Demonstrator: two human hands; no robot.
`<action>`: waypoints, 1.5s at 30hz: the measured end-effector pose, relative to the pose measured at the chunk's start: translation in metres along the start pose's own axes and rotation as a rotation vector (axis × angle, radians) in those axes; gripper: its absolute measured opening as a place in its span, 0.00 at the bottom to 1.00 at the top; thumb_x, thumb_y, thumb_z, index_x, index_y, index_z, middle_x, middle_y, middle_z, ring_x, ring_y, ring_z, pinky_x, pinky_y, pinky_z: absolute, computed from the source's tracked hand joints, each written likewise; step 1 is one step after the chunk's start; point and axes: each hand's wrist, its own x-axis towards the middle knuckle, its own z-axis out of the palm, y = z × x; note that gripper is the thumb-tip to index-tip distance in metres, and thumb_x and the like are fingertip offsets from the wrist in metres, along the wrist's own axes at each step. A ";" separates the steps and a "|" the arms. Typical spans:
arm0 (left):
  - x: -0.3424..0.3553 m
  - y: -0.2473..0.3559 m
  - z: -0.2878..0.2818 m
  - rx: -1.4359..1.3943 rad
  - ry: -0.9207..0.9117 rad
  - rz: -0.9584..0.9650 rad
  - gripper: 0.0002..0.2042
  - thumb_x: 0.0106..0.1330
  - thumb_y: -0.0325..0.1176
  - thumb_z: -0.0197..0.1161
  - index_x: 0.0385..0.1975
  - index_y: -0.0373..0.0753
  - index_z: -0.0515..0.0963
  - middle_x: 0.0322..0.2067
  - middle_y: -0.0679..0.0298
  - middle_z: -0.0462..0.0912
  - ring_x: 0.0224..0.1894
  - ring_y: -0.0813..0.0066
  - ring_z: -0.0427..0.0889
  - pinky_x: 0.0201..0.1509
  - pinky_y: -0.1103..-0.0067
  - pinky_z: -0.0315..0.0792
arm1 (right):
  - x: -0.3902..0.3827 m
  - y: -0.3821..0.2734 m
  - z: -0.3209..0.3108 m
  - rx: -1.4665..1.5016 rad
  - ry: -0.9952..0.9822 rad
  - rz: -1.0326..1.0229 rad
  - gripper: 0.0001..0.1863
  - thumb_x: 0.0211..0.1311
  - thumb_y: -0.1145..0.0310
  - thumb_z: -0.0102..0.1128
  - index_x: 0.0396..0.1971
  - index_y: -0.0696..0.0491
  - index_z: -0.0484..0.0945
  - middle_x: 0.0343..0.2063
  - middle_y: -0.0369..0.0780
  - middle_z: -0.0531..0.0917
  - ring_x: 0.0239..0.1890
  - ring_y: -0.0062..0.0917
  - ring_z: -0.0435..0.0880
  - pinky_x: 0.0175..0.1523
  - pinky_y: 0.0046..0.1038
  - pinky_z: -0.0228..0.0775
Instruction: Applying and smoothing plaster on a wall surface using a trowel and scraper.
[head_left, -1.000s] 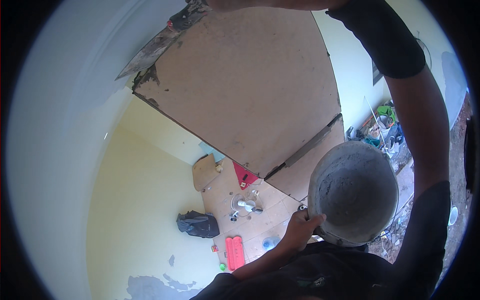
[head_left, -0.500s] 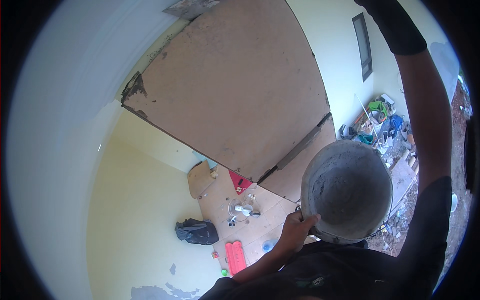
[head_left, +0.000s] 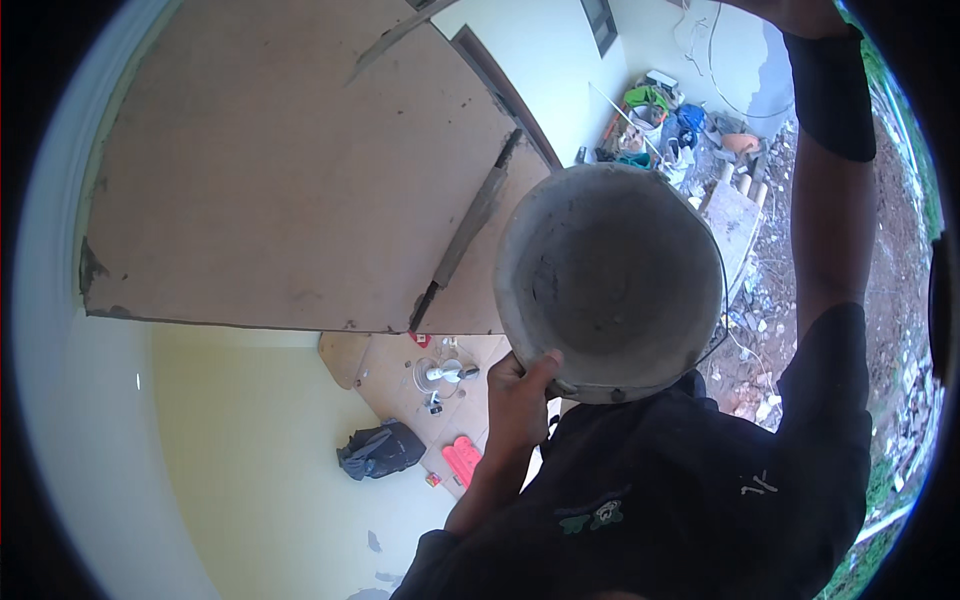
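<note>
A grey bucket (head_left: 522,250) is gripped at its near rim by the left hand (head_left: 518,405), with the thumb hooked over the edge onto the inner wall and the fingers bent beneath the outside, where they are mostly hidden. The rim is thus pinched between thumb and fingers, and no wide spread is seen in that hand. The bucket is held in front of the dark shirt (head_left: 690,500), its round mouth turned up toward the head, and its inside is seen to be coated in dull grey. The right arm is raised along the right side of the view, and the right hand (head_left: 812,15) is cut off by the upper edge — whether it is spread or closed cannot be told. Near the top, well to the left of that hand, a flat blade (head_left: 398,42) is seen, blurred, in front of a large tan board (head_left: 270,180); by what it is held cannot be made out, as its upper end runs out of view. The board is bordered on its right by a dark, ragged strip (head_left: 468,230), beside which the bucket is placed in the view. Below, on the tiled floor (head_left: 385,365), a dark bag (head_left: 382,450) and a red tray (head_left: 463,460) are found near each other, while a heap of odds and ends is gathered around a white pail (head_left: 648,122) at the upper right.
</note>
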 end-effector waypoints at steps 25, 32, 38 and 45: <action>0.007 0.009 0.020 0.352 -0.039 0.221 0.08 0.64 0.29 0.62 0.29 0.29 0.80 0.23 0.68 0.79 0.27 0.85 0.72 0.32 0.82 0.67 | -0.216 -0.023 0.141 -0.843 -0.281 0.901 0.14 0.37 0.74 0.61 0.31 0.58 0.81 0.34 0.43 0.76 0.41 0.39 0.78 0.47 0.38 0.72; 0.013 0.007 0.008 0.407 -0.048 0.195 0.09 0.64 0.30 0.63 0.31 0.28 0.81 0.24 0.67 0.80 0.26 0.85 0.73 0.31 0.82 0.68 | -0.210 -0.023 0.137 -0.859 -0.225 0.877 0.18 0.35 0.75 0.64 0.34 0.58 0.81 0.35 0.43 0.76 0.40 0.39 0.78 0.46 0.37 0.74; 0.016 0.010 0.008 0.146 -0.036 0.108 0.10 0.65 0.30 0.61 0.36 0.27 0.80 0.27 0.63 0.81 0.25 0.82 0.76 0.31 0.82 0.71 | -0.175 -0.047 0.117 -0.849 -0.150 0.829 0.18 0.36 0.76 0.64 0.34 0.58 0.81 0.34 0.43 0.77 0.40 0.39 0.79 0.44 0.36 0.75; 0.015 0.000 -0.008 0.136 -0.042 0.054 0.12 0.65 0.31 0.61 0.39 0.25 0.79 0.32 0.58 0.82 0.31 0.75 0.83 0.38 0.77 0.79 | -0.098 -0.062 0.069 -0.814 -0.101 0.518 0.17 0.35 0.79 0.64 0.33 0.59 0.82 0.31 0.43 0.79 0.31 0.32 0.83 0.35 0.28 0.77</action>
